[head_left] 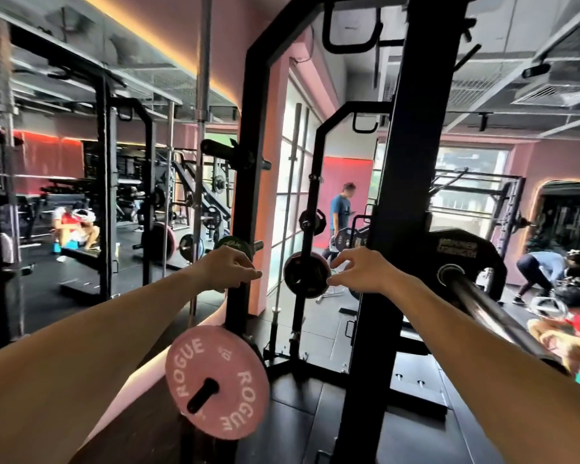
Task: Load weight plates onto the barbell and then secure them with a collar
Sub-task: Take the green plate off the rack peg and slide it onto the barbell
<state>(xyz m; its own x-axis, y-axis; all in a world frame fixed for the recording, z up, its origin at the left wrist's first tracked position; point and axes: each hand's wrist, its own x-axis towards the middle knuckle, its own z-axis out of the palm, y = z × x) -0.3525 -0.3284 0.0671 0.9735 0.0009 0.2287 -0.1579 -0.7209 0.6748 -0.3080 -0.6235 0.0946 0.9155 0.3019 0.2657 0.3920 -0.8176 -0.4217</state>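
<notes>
My left hand (230,267) reaches out to the rack upright, fingers loosely curled just under a small green plate (232,244) that sits on a storage peg. It holds nothing that I can see. My right hand (359,271) is stretched forward with fingers spread, right next to a small dark plate with a pink rim (306,275). On the right the steel barbell (486,304) runs toward me, with a black plate (466,254) on its sleeve. A pink Rogue plate (215,383) hangs on a lower peg. No collar shows.
A thick black rack post (392,229) stands between my right hand and the barbell. The slimmer upright (248,182) carries the storage pegs. A person in blue (340,209) stands beyond, and another (543,269) bends over at the right. Black rubber flooring (302,426) lies below.
</notes>
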